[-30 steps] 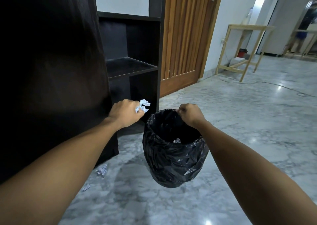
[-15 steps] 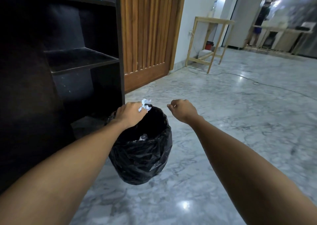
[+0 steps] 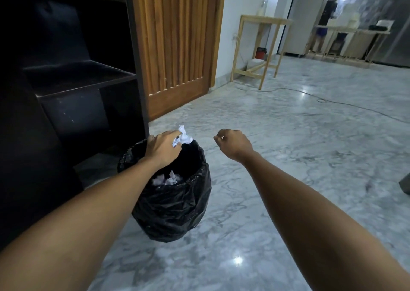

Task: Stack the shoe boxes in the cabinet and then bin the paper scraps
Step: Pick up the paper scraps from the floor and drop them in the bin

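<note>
Paper scrap (image 3: pixel 183 136) in left grip (image 3: pixel 163 149) (over bin (image 3: pixel 175 204))

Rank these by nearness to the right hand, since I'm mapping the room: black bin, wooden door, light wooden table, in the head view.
From the right hand:
1. Black bin, just left, below.
2. Wooden door, ahead-left.
3. Light wooden table, far ahead by the wall.
</note>
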